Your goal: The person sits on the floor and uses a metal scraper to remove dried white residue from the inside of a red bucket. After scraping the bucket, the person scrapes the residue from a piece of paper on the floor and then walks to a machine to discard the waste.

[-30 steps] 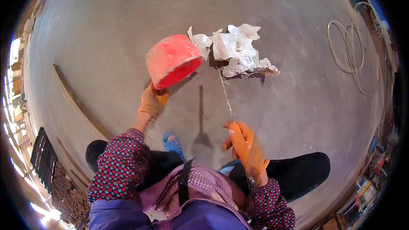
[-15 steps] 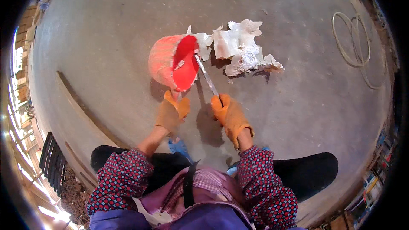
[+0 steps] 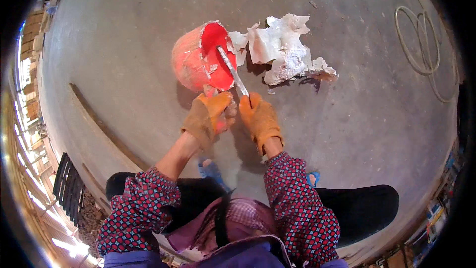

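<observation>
My left hand (image 3: 207, 115), in an orange work glove, is closed round the handle of a red plastic dipper (image 3: 187, 59). The dipper lies tipped, its mouth facing right, with whitish residue on its outside and rim. In the other orange glove, my right hand (image 3: 260, 119) grips a narrow metal scraper bar (image 3: 232, 69) smeared with white. The bar's far end reaches into the dipper's mouth against the red inner wall. Just right of the dipper lie torn white crusted sheets (image 3: 280, 44), partly lumpy. My two hands are close together.
Grey concrete floor (image 3: 347, 134) spreads around me. A pale coiled hose (image 3: 421, 44) lies at the far right. On the left are a curved wooden strip (image 3: 101, 124) and a black slatted piece (image 3: 68, 186). My blue footwear (image 3: 212, 171) shows below my hands.
My right hand has moved up and left, pushing the scraper bar farther into the dipper. My left hand has shifted slightly up and right, and the dipper has turned a little.
</observation>
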Tool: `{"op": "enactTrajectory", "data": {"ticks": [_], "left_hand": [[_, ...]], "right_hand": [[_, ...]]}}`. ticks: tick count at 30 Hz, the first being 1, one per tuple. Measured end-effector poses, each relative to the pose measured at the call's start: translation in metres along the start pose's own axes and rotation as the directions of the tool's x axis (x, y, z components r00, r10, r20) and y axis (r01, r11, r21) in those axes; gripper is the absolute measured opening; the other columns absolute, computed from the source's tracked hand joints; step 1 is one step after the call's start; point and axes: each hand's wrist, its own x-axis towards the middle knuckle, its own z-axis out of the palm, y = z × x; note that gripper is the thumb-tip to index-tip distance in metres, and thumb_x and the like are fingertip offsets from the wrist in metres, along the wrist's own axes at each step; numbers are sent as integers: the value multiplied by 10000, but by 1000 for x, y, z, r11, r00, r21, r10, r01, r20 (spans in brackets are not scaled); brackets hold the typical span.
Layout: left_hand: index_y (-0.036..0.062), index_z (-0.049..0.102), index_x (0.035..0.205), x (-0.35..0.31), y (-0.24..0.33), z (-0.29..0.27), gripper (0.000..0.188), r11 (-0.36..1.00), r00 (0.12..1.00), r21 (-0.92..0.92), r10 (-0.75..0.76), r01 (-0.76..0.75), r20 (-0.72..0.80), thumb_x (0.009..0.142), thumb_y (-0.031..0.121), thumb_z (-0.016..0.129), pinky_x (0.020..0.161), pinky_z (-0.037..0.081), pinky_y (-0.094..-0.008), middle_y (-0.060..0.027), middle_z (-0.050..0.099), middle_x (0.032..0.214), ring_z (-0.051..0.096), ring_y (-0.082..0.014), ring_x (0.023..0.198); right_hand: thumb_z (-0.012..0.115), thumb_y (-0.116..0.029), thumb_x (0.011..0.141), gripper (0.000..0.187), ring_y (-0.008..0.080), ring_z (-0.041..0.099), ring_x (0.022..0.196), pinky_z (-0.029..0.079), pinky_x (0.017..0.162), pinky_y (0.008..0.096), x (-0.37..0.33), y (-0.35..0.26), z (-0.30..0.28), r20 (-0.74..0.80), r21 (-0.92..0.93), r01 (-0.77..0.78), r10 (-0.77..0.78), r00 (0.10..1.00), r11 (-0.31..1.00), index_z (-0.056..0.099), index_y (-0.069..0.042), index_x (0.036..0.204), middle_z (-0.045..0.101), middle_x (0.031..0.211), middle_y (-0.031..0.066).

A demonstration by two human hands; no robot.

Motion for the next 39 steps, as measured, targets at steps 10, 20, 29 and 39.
{"op": "enactTrajectory", "data": {"ticks": [10,20,29,39], "left_hand": [[22,577,1219,7,86,-16,458,349,741,931,652,-107,-159,871,315,631,926,468,-412,-203,601,1231,597,-344,1098],[7,614,1205,107,76,-31,385,371,649,864,757,-341,-69,899,221,520,965,452,-362,-190,634,1207,608,-314,1112],[117,668,1150,125,79,-40,337,454,688,828,716,-330,-118,883,223,492,981,434,-383,-117,657,1190,602,-312,1113],[114,669,1138,138,83,-39,328,478,727,860,654,-181,-210,893,256,504,908,475,-377,-119,680,1120,633,-307,1036]], "right_hand": [[463,-333,916,338,271,614,509,487,535,407,-29,5,-40,247,250,-274,212,946,929,592,-24,872,620,604,136],[472,-308,921,335,245,609,501,482,512,385,-28,-6,-39,277,337,-273,182,943,901,600,-3,868,623,618,127],[470,-316,927,350,442,630,752,498,688,508,-15,-4,-13,189,122,-227,202,961,966,613,2,890,650,805,247],[479,-346,949,329,395,633,735,478,637,501,0,24,23,-9,57,53,-53,999,997,593,-37,936,633,775,225]]}}
